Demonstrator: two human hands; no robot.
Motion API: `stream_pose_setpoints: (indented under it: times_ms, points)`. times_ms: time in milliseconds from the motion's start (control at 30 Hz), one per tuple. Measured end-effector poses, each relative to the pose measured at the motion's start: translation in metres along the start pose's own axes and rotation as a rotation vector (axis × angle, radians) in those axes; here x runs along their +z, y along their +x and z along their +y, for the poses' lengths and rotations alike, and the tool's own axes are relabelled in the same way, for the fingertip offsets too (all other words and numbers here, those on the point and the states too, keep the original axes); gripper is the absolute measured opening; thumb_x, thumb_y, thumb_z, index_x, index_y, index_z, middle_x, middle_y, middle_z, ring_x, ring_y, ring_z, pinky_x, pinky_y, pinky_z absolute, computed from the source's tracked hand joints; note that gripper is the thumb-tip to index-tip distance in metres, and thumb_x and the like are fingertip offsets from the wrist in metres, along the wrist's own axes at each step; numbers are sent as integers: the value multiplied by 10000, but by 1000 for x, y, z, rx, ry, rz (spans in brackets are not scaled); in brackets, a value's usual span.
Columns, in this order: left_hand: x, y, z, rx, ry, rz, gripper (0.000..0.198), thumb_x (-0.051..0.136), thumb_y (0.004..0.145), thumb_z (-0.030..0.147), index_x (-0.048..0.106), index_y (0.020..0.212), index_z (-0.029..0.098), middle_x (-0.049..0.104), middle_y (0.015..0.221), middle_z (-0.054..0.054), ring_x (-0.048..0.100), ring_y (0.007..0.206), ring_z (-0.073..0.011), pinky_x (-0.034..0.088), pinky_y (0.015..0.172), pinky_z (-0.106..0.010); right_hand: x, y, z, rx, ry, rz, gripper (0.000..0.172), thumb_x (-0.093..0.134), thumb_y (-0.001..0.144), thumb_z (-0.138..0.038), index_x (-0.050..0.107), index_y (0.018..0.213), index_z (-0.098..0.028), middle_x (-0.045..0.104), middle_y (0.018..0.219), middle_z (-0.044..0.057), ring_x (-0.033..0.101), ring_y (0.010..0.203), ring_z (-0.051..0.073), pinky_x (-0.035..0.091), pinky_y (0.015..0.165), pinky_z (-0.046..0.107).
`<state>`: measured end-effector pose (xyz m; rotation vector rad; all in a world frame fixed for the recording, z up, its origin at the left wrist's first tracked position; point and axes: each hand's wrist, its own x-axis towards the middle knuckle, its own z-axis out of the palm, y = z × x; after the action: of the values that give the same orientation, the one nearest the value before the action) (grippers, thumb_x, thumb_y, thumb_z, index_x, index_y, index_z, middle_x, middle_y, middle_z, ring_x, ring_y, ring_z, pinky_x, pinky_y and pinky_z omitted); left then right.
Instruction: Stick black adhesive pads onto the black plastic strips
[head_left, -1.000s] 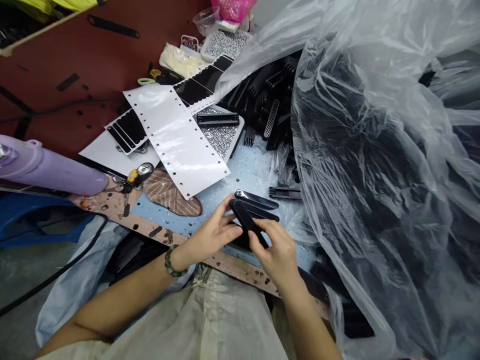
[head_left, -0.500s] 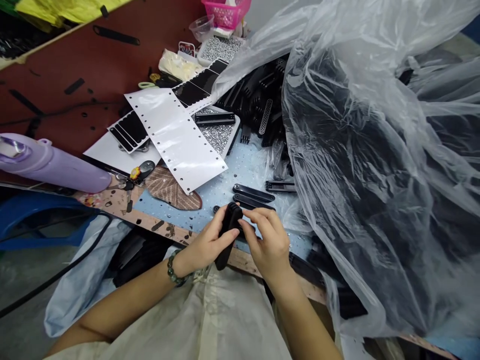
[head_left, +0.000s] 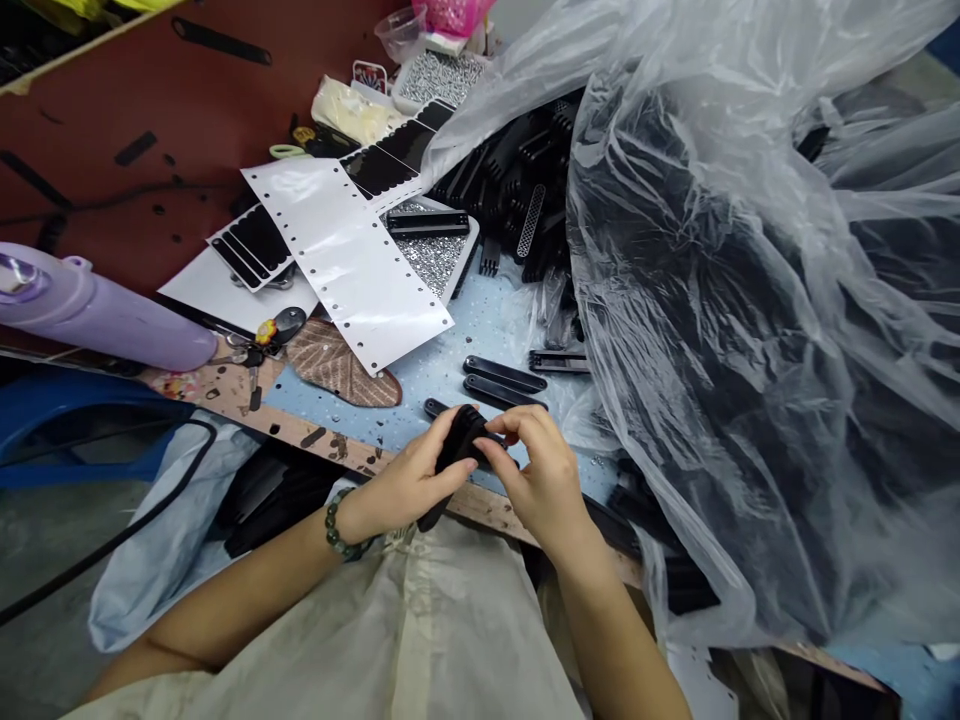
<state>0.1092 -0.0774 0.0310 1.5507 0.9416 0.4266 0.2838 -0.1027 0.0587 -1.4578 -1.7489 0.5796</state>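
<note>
My left hand (head_left: 409,482), with a bead bracelet on its wrist, is closed round a long black plastic comb-like piece (head_left: 454,455) held upright at the table's near edge. My right hand (head_left: 541,480) pinches the top of the same piece with thumb and fingers. Just beyond the hands, two flat black strips (head_left: 504,382) lie side by side on the light blue table top (head_left: 487,320). A third black strip (head_left: 436,408) lies next to my left fingers.
A big clear plastic bag (head_left: 750,300) full of black parts fills the right. A white perforated sheet (head_left: 352,260), a glitter tray (head_left: 435,255), a brown leaf-shaped piece (head_left: 337,365), keys (head_left: 262,345) and a lilac bottle (head_left: 97,315) lie to the left.
The black piece was turned from lying slanted across both hands to standing upright in my left hand. My right hand shifted to pinch its top. The view moved slightly.
</note>
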Motion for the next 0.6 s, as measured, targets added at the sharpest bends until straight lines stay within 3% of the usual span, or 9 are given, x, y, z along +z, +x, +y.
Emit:
stream_pose_setpoints:
  times_ms: [167, 267, 333, 433, 600]
  points:
    - [-1, -3, 5, -20, -8, -55, 597, 496, 907, 380, 229, 1427, 261, 480, 1329, -90, 485, 1193, -274, 452, 950, -375, -6, -1, -1, 69, 104, -119, 105, 554, 874, -173, 474, 825, -221, 501, 807, -12, 504, 748, 127, 438, 679, 266]
    - [-3, -1, 2, -5, -44, -4, 570, 475, 917, 382, 238, 1414, 234, 494, 1293, -96, 485, 1184, -262, 440, 956, -368, -7, -5, -3, 34, 115, -121, 103, 528, 888, -163, 471, 827, -223, 512, 800, -16, 510, 752, 126, 431, 698, 268]
    - [-3, 0, 0, 8, -73, 31, 546, 473, 919, 383, 253, 1393, 224, 495, 1279, -89, 474, 1192, -254, 428, 968, -359, -6, -6, -4, 21, 123, -93, 91, 527, 892, -167, 481, 839, -225, 527, 791, -20, 523, 749, 124, 434, 714, 271]
    - [-3, 1, 1, 18, -62, -17, 543, 500, 907, 377, 268, 1377, 234, 497, 1273, -76, 482, 1170, -252, 429, 958, -352, -3, -6, -3, 63, 136, -26, 85, 538, 890, -184, 501, 826, -226, 550, 780, -24, 547, 763, 123, 442, 729, 271]
    - [-2, 1, 7, -4, -70, -45, 533, 502, 907, 390, 288, 1370, 234, 525, 1200, -71, 510, 1089, -242, 440, 910, -346, 5, -3, 12, 221, 127, 118, 112, 625, 827, -277, 532, 797, -223, 544, 764, -23, 537, 719, 125, 459, 679, 271]
